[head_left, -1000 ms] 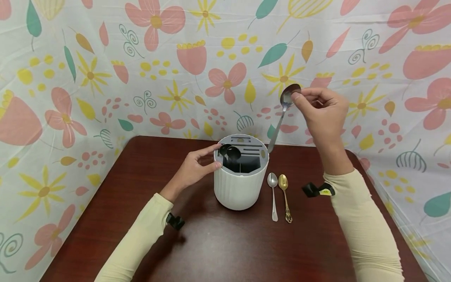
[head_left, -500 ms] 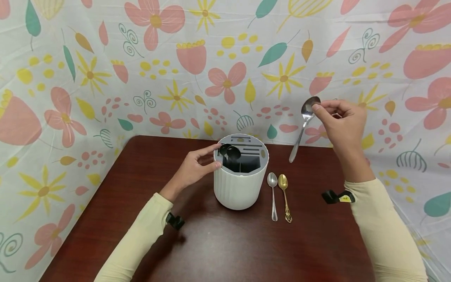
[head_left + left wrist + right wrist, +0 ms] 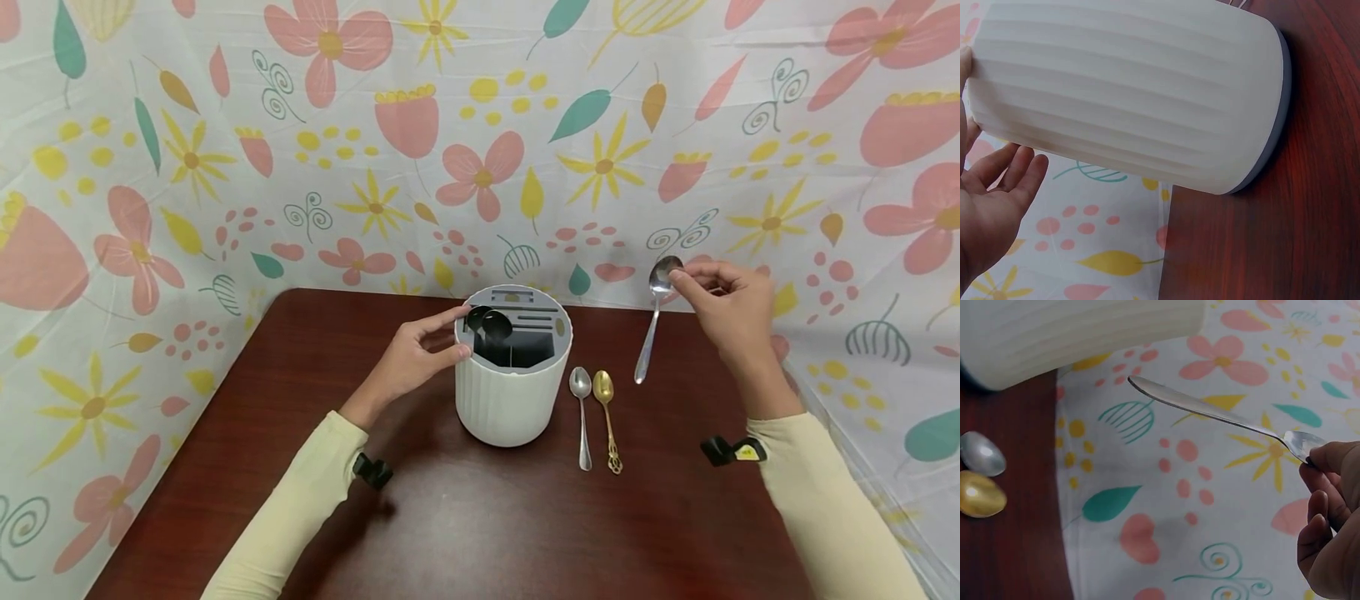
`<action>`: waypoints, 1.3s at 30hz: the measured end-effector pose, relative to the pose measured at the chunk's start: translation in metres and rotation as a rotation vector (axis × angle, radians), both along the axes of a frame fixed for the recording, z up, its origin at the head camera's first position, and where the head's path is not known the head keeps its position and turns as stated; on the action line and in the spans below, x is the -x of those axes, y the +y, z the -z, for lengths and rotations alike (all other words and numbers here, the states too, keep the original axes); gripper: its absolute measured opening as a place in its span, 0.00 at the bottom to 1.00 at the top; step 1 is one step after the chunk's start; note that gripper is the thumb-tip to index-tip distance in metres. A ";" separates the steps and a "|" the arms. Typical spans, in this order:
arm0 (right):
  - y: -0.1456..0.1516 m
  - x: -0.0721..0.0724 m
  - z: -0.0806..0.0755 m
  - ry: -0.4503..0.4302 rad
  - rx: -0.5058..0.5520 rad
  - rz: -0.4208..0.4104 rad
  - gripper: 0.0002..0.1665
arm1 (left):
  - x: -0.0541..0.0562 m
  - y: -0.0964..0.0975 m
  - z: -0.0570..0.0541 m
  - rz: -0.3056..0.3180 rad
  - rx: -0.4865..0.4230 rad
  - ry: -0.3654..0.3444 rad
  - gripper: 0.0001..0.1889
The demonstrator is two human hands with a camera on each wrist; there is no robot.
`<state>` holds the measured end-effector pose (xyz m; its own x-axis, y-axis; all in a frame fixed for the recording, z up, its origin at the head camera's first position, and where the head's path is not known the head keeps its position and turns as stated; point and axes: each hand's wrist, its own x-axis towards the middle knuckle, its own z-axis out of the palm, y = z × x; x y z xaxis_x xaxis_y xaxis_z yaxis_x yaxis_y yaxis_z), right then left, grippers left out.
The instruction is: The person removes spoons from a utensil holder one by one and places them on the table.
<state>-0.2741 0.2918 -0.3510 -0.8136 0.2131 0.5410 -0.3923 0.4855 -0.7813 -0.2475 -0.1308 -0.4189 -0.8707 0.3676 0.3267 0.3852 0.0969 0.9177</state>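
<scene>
My right hand (image 3: 727,310) pinches a silver spoon (image 3: 650,329) by its bowl, between thumb and forefinger. Its handle points down and to the left, in front of the patterned cloth. In the right wrist view the spoon (image 3: 1210,412) shows its full length. My left hand (image 3: 412,354) holds the upper rim of a white ribbed utensil holder (image 3: 506,408), thumb at the near side and forefinger farther back. Two black round-headed utensils (image 3: 497,327) stand in the holder's left compartment. A small silver spoon (image 3: 582,417) and a gold spoon (image 3: 607,421) lie side by side right of the holder.
The dark wooden table (image 3: 465,533) ends at the back against a white cloth (image 3: 480,100) printed with flowers and leaves. Narrow slots (image 3: 531,317) cross the back of the holder's grey top, behind its open compartments.
My right hand has carried the silver spoon rightward, away from the holder, then lowered it. My left hand and the holder have stayed in place.
</scene>
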 end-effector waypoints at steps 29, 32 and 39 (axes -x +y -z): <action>0.023 -0.016 0.086 -0.230 -0.302 0.001 0.15 | -0.001 -0.001 0.001 0.003 0.005 -0.005 0.31; 0.026 -0.017 0.095 -0.239 -0.312 0.002 0.15 | -0.002 -0.001 0.001 0.005 0.004 -0.005 0.31; 0.032 -0.020 0.110 -0.248 -0.315 0.006 0.14 | -0.001 0.000 0.002 0.007 -0.002 0.006 0.30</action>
